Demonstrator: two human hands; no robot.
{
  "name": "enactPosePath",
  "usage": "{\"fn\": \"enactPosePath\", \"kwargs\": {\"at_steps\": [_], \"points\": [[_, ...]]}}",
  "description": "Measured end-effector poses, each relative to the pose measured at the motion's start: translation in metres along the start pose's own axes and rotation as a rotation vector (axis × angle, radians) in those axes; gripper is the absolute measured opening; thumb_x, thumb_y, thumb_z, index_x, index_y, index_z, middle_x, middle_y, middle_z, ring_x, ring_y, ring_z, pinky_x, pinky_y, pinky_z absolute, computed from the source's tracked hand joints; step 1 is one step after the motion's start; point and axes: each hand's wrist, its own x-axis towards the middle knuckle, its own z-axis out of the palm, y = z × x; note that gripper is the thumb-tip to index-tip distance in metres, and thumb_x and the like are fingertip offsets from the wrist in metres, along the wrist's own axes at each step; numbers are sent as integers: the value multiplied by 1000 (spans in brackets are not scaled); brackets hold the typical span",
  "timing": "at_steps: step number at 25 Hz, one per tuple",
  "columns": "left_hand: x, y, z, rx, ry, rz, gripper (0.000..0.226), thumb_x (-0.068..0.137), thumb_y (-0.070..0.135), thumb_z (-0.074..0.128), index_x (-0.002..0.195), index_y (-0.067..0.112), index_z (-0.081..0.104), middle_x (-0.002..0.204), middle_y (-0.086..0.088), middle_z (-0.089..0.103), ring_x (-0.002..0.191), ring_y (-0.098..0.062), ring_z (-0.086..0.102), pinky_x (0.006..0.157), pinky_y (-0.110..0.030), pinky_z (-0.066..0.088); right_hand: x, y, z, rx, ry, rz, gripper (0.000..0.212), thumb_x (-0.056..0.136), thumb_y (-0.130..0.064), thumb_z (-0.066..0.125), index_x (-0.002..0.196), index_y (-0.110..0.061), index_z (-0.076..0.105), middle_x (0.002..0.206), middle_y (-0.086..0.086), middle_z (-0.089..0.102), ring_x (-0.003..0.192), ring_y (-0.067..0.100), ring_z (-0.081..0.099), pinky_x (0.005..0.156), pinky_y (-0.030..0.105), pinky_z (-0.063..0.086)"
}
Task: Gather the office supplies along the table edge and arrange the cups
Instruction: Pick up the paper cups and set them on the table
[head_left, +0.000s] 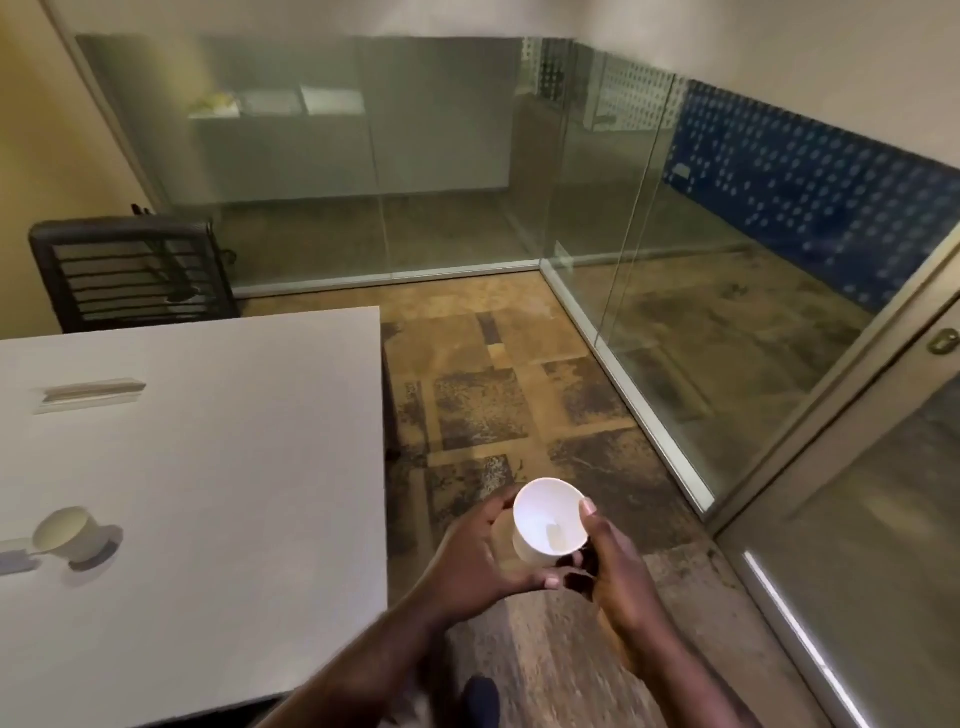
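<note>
Head view: I see left hand (475, 558) and right hand (615, 566) clasping cup (549, 517) over floor (519, 364), off table (234, 441); a loose grip risks dropping it.

Bare forearms, no sleeves; dark shoe (480, 696) below.

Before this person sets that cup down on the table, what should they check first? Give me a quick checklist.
1. Cup held securely: ok, the left hand and right hand both grip the white cup.
2. Cup empty: ok, the inside looks bare.
3. Cup over the table: not ok, it is held over the carpet, right of the table edge.
4. Free space near the edge: ok, the near right part is bare.
5. Other cup upright: not ok, it appears tilted.
6. Office supplies gathered: cannot tell, the left side is cut off.
</note>
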Motion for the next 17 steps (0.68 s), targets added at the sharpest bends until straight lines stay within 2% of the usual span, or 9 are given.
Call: {"fn": "enactPosePath", "kwargs": {"at_steps": [4,9,11,13,15,17], "points": [[50,-18,-3,16,35,-30,94,49,64,85,130,59,39,130,37,50,122,15,44,97,-3,34,57,-17,-12,-52,4,20,48,78,-67,58,102,-27,71,82,8,68,81,22,60,73,39,47],[134,-46,-19,-26,128,-58,93,54,60,86,136,47,43,133,29,53,123,8,49,104,-26,46,156,-48,-3,-123,-90,34,43,76,-62,51,98,-33,72,92,2,73,81,15,63,68,30,47],[166,-54,-29,-28,155,-75,91,54,64,84,134,50,43,130,31,55,121,7,51,101,-22,48,194,-61,4,-151,-117,55,47,76,-62,52,102,-28,71,97,6,73,84,17,65,69,32,47],[198,-58,-40,-13,178,-55,85,55,63,83,130,56,42,127,37,53,119,10,50,94,-11,46,231,-74,10,-154,-153,56,49,79,-61,60,109,-22,68,101,9,73,90,22,66,72,36,47],[229,-59,-52,30,191,-50,78,58,62,82,124,62,41,124,47,48,116,17,47,87,0,41,264,-85,14,-158,-168,70,54,79,-59,54,114,-20,66,104,10,72,96,27,67,75,38,48],[261,-59,-63,83,205,-29,74,61,60,81,122,60,40,121,53,45,114,22,46,85,2,39,298,-96,17,-151,-191,73,53,78,-56,50,112,-19,66,103,11,72,93,26,67,72,36,47]]}}
